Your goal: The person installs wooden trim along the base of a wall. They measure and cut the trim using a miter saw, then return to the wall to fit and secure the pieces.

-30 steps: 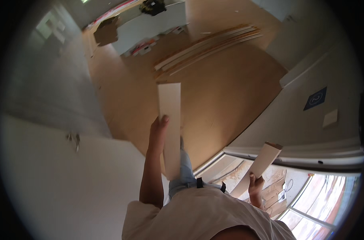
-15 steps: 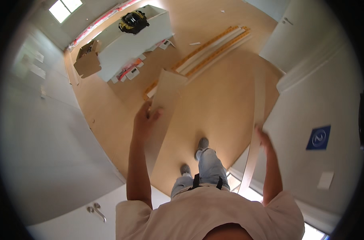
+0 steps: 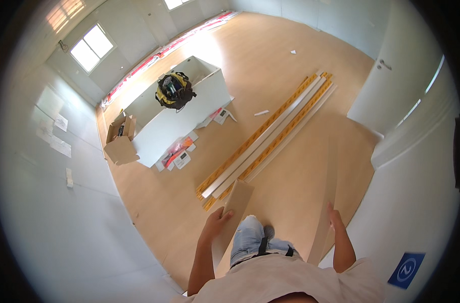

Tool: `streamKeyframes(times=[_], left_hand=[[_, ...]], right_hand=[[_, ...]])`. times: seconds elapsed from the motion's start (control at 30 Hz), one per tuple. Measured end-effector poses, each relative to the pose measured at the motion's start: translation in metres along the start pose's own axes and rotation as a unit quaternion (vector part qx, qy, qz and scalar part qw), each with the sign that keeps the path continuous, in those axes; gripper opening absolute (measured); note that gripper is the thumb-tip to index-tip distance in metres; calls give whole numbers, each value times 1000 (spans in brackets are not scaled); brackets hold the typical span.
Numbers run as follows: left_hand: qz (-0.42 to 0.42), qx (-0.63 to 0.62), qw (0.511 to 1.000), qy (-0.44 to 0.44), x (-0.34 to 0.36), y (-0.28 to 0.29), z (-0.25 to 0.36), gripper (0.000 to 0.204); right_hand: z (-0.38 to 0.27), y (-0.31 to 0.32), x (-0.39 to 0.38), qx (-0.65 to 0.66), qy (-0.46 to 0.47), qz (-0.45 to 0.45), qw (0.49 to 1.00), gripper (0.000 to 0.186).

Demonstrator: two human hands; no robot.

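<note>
My left hand (image 3: 218, 222) is closed round a flat pale board (image 3: 240, 198), held at a slant beside my left leg; its top end appears in front of the long strips on the floor. On my right side, my right hand (image 3: 332, 217) grips a longer, narrow pale board (image 3: 327, 189) that points forward and is partly blurred. Ahead of me lie several long strips (image 3: 258, 144), white and pale, with orange printed edging, side by side on the wooden floor (image 3: 290, 202). My legs and one shoe show between the two boards.
A white open box unit (image 3: 181, 121) bears a black-and-yellow bag (image 3: 173, 91), with a cardboard box (image 3: 120, 139) and flat packets (image 3: 179, 151) beside it. Red-and-white wrapped lengths (image 3: 159, 55) run along the far wall. A door (image 3: 386, 70) stands at right; walls flank me.
I have moved forward from the doorway, so the room's windows and far wall now show. The right-hand board has swung up to point forward; the left-hand board appears lower in the view.
</note>
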State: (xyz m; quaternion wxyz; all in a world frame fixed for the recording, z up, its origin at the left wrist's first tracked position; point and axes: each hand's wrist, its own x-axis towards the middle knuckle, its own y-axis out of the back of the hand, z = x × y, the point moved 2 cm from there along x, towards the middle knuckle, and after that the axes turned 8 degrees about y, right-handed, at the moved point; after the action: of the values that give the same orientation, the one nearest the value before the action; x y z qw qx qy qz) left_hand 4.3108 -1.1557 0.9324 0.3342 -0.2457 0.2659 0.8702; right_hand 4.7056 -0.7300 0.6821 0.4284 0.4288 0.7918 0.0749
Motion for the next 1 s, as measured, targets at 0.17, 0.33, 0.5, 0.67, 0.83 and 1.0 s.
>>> streamKeyframes(times=[0.17,0.33,0.5,0.67,0.83,1.0], left_hand=[[20,132,991,-9,105,18,86,50],[-32,180,983,18,246,4,157,58],[-79,124,988,53,359,-22,275,56],[-126,78,976,158,519,-51,372,67],[31,77,957,278,684,-64,203,55],[42,160,927,338,673,-49,173,58]], right_hand=[[-117,-37,52,79,8,-125,989,71],[-15,-61,111,-160,-26,36,986,79],[-163,-49,112,-65,-15,-26,997,82],[-207,-41,249,-77,-60,-79,992,84],[-250,-27,404,-110,-25,-74,991,83],[-418,49,494,-84,-68,-114,988,69]])
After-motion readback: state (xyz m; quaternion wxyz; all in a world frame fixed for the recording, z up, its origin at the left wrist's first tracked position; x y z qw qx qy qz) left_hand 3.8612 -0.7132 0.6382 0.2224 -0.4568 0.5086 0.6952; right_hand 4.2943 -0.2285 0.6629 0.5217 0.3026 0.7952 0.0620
